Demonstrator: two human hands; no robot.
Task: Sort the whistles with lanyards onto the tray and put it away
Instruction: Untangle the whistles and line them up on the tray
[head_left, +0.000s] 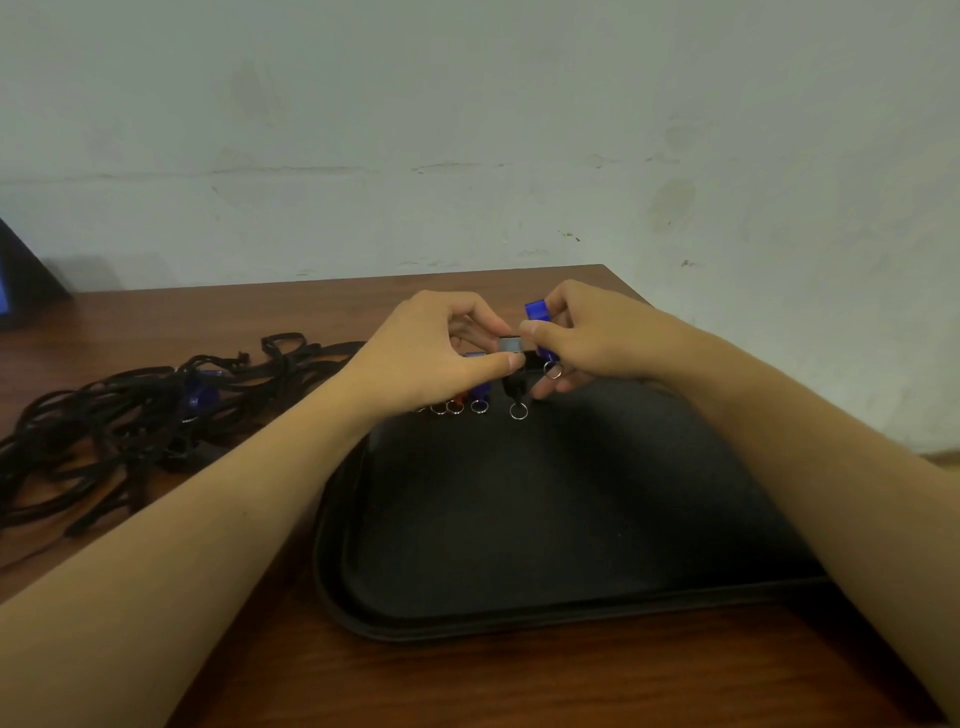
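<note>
Now, far left, a dark object (21, 275) with a blue edge leans by the wall at the back of the brown wooden worktop (519, 680). Next along, a tangled heap of black lanyards (124, 415) sprawls over the wood, and a blue whistle (200, 396) sits buried in the cords. Moving in, the left hand (431, 353) is up over the far edge of the black tray (519, 519), thumb and forefinger pinched on a small black whistle (511, 347) with a pale face at its top; the other fingers are curled in. Just under that hand, a row of whistles lies on the tray's far side: silver rings poking out, an orange whistle (458, 401), then a second blue whistle (477, 387), each with its ring toward the camera. A loose-looking silver ring (518, 411) hangs below the black whistle; whether it touches the tray I cannot tell. Right beside, the right hand (587, 343) meets the left, fingertip to fingertip, on that same black piece. It also grips a third blue whistle (540, 332), tucked upright in its curled fingers, its own ring (552, 370) dangling below. Most of the tray's near half lies bare and dark. Behind everything, a pale scuffed wall (467, 130).
</note>
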